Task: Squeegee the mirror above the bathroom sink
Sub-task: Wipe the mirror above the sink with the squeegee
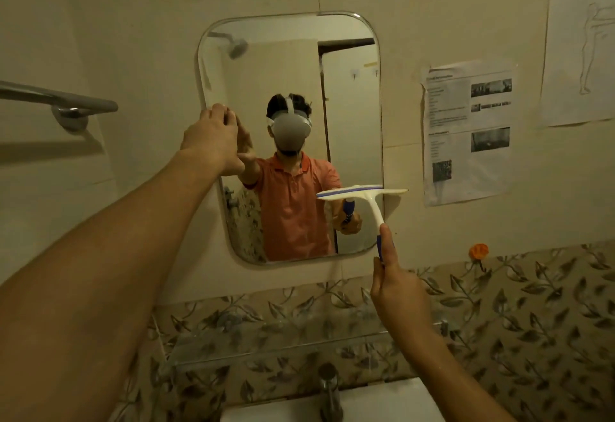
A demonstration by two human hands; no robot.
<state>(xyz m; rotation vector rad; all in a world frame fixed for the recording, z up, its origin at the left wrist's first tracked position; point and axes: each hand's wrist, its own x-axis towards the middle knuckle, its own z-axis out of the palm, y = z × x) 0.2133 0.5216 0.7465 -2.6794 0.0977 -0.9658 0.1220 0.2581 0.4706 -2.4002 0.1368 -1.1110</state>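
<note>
A rounded rectangular mirror (349, 115) hangs on the tiled wall above the sink (382, 401). My left hand (213, 138) reaches up to the mirror's left edge, its fingers touching the glass at mid height. My right hand (396, 288) grips the blue handle of a white squeegee (366, 197). The squeegee's blade lies level across the mirror's lower right edge, its right end sticking out past the frame. The mirror reflects a person in an orange shirt and both hands.
A chrome towel bar (60, 102) juts from the wall at left. Printed sheets (466, 132) are stuck to the wall right of the mirror. A glass shelf (266, 345) sits under the mirror, above a metal tap (329, 388). An orange hook (478, 252) is on the wall.
</note>
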